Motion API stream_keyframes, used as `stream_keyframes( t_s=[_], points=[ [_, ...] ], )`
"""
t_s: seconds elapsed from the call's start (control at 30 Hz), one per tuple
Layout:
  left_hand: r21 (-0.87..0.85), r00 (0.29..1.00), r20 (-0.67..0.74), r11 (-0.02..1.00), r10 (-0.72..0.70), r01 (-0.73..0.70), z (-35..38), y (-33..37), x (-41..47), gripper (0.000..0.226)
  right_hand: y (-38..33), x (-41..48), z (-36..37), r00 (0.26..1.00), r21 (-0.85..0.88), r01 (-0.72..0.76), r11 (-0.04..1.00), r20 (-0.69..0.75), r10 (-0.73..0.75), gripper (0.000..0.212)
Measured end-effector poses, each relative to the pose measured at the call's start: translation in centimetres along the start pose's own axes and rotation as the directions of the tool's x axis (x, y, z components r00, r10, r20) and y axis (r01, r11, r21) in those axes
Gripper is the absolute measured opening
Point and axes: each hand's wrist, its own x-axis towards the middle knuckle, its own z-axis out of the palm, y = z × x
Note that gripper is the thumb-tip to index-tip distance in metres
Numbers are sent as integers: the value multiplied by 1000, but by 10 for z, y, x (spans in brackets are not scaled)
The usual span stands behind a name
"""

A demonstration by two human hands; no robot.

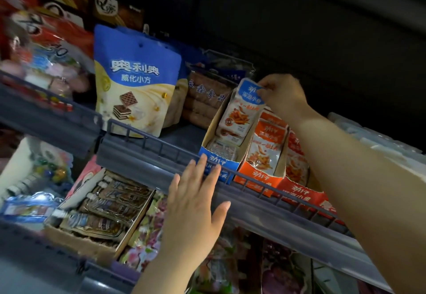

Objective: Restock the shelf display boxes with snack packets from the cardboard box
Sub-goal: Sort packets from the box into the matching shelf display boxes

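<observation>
Step in hand: judging by the pose, seating one snack packet (242,111) in the blue display box (228,166) on the upper shelf.
Right hand (283,95) grip: pinches the packet by its blue top edge, fingers curled over the seal.
Left hand (196,201) grip: holds nothing; its fingers are straight, with the tips on the front of the blue display box, just above the shelf rail (161,146).
Where the packet is: upright and slightly tilted, its lower end inside the blue display box, above other packets lying there.
Neighbours: an orange display box (258,176) touches the blue one on its right, and a red display box (299,194) sits beyond that.
Doing it well: lower the packet straight down along the cardboard side wall, printed face forward, and let go only once the bottom edge rests.
Bracing: the left fingertips should press the box front lightly so it does not slide back.
Risk: the packet could catch on the divider and tip into the orange box.
Supply: the cardboard box is not in view.
</observation>
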Motion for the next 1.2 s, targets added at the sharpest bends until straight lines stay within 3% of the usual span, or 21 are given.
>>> stream_keyframes(
  t_s=[0.13,0.4,0.6,0.73,0.9,1.2],
  points=[
    [3,1000,6,1000,3,-3,0,0,0,59,8,0,12,990,6,-46,999,134,45,24],
    [-33,1000,-11,999,17,-18,-1,-3,0,58,9,5,28,984,-69,-11,998,177,23,29],
    [-50,1000,-19,999,16,-17,1,-3,0,59,9,9,31,999,-207,35,978,16,-33,33],
    [-48,1000,-4,999,10,-11,1,-3,0,59,10,7,33,997,-355,76,932,47,-64,37],
    [-54,1000,11,999,2,-2,0,-2,-1,60,17,5,39,999,-265,35,964,29,-29,48],
    [-87,999,39,996,-4,8,-5,-1,0,59,20,1,36,993,-321,114,940,8,-118,35]
  ],
)
